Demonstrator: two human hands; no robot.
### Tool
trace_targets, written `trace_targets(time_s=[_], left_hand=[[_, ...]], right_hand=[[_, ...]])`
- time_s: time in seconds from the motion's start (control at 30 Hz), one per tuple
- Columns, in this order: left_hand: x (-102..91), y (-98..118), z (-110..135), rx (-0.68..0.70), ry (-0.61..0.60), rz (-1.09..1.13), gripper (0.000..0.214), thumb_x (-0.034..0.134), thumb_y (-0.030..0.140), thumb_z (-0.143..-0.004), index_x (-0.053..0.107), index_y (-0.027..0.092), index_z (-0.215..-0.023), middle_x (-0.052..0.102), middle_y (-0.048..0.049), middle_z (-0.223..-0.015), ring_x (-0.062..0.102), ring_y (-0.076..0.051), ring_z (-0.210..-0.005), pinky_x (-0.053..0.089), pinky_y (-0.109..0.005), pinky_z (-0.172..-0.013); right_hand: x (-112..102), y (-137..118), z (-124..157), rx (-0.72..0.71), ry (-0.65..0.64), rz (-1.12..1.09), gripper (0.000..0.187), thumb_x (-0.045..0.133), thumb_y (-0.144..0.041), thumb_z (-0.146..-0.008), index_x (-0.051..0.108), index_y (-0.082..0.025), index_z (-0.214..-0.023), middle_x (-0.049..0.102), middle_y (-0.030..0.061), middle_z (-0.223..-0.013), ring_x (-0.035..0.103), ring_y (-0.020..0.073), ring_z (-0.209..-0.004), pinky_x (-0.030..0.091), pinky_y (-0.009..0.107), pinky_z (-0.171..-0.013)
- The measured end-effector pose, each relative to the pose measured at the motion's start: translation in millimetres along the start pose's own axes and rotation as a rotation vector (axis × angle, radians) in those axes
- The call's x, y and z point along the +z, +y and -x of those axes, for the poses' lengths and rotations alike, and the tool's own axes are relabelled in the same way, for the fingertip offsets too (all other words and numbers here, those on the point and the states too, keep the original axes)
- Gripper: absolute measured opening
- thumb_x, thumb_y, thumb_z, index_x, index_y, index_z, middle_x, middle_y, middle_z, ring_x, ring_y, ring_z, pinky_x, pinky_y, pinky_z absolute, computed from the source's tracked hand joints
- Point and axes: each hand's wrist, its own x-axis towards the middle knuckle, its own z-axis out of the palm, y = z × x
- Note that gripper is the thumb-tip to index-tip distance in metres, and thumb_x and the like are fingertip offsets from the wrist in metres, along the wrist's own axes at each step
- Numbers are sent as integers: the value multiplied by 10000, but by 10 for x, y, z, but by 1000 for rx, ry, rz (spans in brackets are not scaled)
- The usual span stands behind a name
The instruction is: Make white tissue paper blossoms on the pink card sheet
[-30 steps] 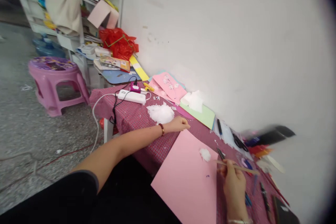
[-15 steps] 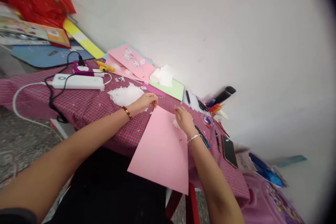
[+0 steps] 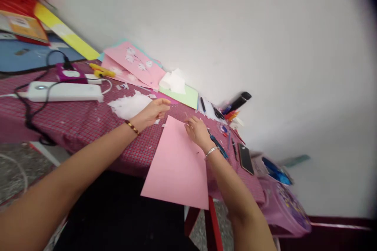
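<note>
A pink sheet of paper (image 3: 176,164) lies at the table's front and juts over its edge, with a small dark mark near its right side. My left hand (image 3: 155,110) hovers beyond the sheet's upper left corner, its fingers loosely stretched and no object plain in them. Over the sheet's upper right part is my right hand (image 3: 198,131), its fingers bent together near the tips. A faint thin bit shows by those fingertips, too blurred to name. Torn white paper (image 3: 129,105) lies just left of my left hand.
Behind lie pink sheets with white flowers (image 3: 137,60), crumpled tissue (image 3: 174,81) and a green sheet (image 3: 184,96). A white power strip (image 3: 64,91) with cables and a yellow glue gun (image 3: 101,70) are at left. Scissors (image 3: 218,113) and a phone (image 3: 245,159) are at right.
The view has turned a little to the right. My left hand's fingers have loosened from a pinch. My right hand has shifted slightly over the sheet.
</note>
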Motion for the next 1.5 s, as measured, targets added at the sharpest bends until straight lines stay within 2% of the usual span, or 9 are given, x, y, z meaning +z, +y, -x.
trace_targets(time_s=[0.13, 0.27, 0.5, 0.77, 0.9, 1.03, 1.2, 1.33, 1.5], left_hand=[[14, -59, -25, -50, -48, -31, 213, 653, 131, -668, 532, 161, -841, 368, 107, -483, 274, -16, -368, 170, -167, -380], [-9, -113, -47, -102, -57, -148, 168, 658, 163, -681, 554, 160, -813, 391, 89, -499, 293, -22, -372, 175, -169, -366], [-53, -154, -81, -131, -26, -289, 137, 668, 191, -684, 571, 163, -776, 393, 76, -489, 316, -35, -385, 226, -165, -373], [-78, -207, -111, -152, -65, -380, 103, 660, 195, -707, 599, 156, -780, 458, 52, -538, 351, -40, -411, 254, -164, -383], [-77, -220, -115, -179, -86, -303, 107, 668, 153, -705, 603, 143, -789, 478, 40, -560, 357, -43, -420, 269, -163, -393], [-1, -103, -4, -179, -301, 60, 242, 629, 210, -778, 463, 151, -612, 381, 42, -537, 342, -53, -441, 316, -181, -436], [134, 26, 140, -200, -430, 420, 119, 535, 181, -802, 516, 148, -689, 360, 30, -578, 365, -67, -469, 320, -189, -471], [359, 114, 350, -217, -451, 486, 143, 511, 180, -762, 519, 155, -622, 370, 14, -581, 386, -77, -490, 336, -209, -497], [700, 198, 609, -410, -469, 170, 308, 459, 243, -858, 593, 161, -593, 499, -17, -572, 458, -100, -473, 377, -248, -493]], right_hand=[[-207, 597, 671, 147, 63, 66, 258, 392, -170, -903, 608, -162, -1043, 640, 121, -1028, 557, 245, -1004, 425, 402, -890], [-201, 973, 1135, 261, 76, 104, 166, 445, -175, -863, 596, -151, -927, 627, 127, -925, 558, 260, -924, 448, 414, -827], [-7, 1017, 1210, 388, 101, 114, 87, 508, -161, -812, 550, -234, -836, 605, 103, -909, 563, 252, -871, 459, 380, -743], [-205, 1047, 1429, 510, 94, 200, 107, 517, -158, -815, 578, -246, -822, 640, 128, -926, 599, 291, -890, 450, 415, -766], [-302, 931, 1422, 457, 16, 193, 212, 458, -169, -868, 635, -224, -969, 669, 126, -1053, 592, 295, -1008, 429, 427, -865], [-281, 837, 1333, 328, -62, 103, 339, 408, -130, -873, 660, -237, -1074, 668, 97, -1183, 579, 272, -1092, 386, 429, -957], [-146, 765, 1118, 337, 13, 43, 367, 392, -136, -856, 643, -160, -1123, 674, 158, -1134, 599, 326, -1039, 399, 550, -927], [-158, 218, 801, 231, 166, -425, 326, 451, -328, -908, 594, -189, -1167, 656, 134, -1172, 607, 270, -1087, 457, 465, -967], [-176, -521, 386, 151, 159, -832, 460, 392, -450, -941, 492, -241, -1339, 603, 118, -1288, 589, 247, -1163, 503, 428, -962]])
